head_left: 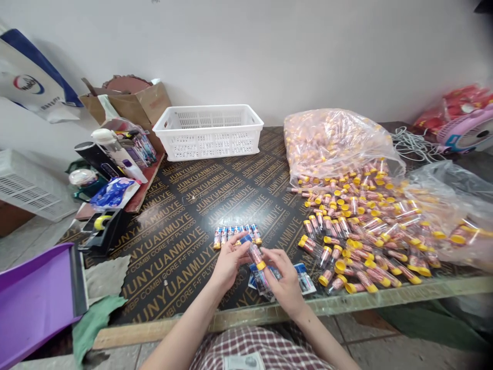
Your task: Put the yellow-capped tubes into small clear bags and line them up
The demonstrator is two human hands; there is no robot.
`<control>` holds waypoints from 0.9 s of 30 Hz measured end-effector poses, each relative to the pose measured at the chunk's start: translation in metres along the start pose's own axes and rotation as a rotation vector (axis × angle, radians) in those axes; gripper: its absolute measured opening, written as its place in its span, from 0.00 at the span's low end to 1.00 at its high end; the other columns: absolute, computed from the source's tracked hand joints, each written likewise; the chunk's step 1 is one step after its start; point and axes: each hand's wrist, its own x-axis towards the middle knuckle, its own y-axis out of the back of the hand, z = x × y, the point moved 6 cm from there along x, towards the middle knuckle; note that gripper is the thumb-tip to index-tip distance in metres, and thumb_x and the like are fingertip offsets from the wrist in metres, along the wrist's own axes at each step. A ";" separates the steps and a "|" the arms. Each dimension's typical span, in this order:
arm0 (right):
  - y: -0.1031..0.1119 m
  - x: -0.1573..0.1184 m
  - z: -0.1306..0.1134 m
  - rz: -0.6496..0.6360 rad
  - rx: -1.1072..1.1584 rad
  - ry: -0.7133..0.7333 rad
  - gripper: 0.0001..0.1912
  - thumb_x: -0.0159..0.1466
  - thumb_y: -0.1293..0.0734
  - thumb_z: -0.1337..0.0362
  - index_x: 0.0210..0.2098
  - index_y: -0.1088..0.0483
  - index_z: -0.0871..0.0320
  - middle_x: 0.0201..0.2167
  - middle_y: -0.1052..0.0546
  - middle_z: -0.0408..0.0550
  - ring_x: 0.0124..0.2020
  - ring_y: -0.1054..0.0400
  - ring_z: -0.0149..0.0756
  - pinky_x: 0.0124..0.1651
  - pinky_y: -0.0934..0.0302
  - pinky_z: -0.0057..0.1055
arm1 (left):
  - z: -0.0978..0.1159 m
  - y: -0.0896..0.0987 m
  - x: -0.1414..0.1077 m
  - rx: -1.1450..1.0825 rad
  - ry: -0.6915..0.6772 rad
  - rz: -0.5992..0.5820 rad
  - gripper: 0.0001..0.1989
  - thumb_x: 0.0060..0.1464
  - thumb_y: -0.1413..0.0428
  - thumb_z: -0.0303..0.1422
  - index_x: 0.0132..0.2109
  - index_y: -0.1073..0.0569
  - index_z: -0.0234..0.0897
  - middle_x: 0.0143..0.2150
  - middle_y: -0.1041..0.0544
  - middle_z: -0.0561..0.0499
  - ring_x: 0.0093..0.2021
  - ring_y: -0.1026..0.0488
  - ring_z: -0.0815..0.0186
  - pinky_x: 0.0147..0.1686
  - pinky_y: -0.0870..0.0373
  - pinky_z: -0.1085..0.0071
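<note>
Between both hands, above the front of the table, is a small clear tube (pixel 254 253) with a yellow cap, tilted, with blue at its upper end. The fingers of my left hand (pixel 230 263) close on its upper part. My right hand (pixel 284 281) grips it from the right, near the yellow cap. Just beyond the hands, several blue-labelled tubes (pixel 228 235) stand side by side in a row. Under my hands lie blue printed sheets (pixel 305 279), partly covered. To the right spreads a large pile of yellow-capped tubes (pixel 360 221) with pinkish contents.
A white plastic basket (pixel 210 141) stands at the back. A clear bag (pixel 339 141) full of tubes lies behind the pile. On the left are a tape dispenser (pixel 100 231), bottles (pixel 110 146) and a purple dustpan (pixel 38 303). A pink fan (pixel 468 131) stands far right.
</note>
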 end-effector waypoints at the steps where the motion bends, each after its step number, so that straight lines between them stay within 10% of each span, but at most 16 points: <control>1: 0.001 0.001 0.000 0.015 -0.027 0.024 0.27 0.59 0.38 0.73 0.57 0.39 0.47 0.48 0.33 0.49 0.48 0.34 0.40 0.51 0.36 0.40 | -0.002 -0.003 -0.002 0.019 0.031 -0.037 0.24 0.40 0.35 0.39 0.45 0.26 0.34 0.31 0.23 0.49 0.29 0.27 0.69 0.33 0.31 0.71; 6: -0.001 0.004 -0.003 -0.071 0.055 0.117 0.44 0.50 0.38 0.76 0.64 0.54 0.47 0.65 0.51 0.50 0.61 0.46 0.46 0.59 0.42 0.46 | -0.011 -0.012 -0.011 0.121 0.130 -0.179 0.16 0.41 0.35 0.39 0.33 0.24 0.29 0.29 0.24 0.47 0.27 0.29 0.69 0.31 0.32 0.72; 27: -0.008 -0.003 -0.001 -0.125 0.322 0.092 0.46 0.46 0.39 0.78 0.63 0.53 0.51 0.58 0.38 0.51 0.58 0.40 0.44 0.59 0.42 0.44 | -0.016 -0.016 -0.021 0.105 0.180 -0.110 0.20 0.34 0.32 0.39 0.31 0.27 0.28 0.26 0.25 0.48 0.24 0.30 0.71 0.24 0.39 0.76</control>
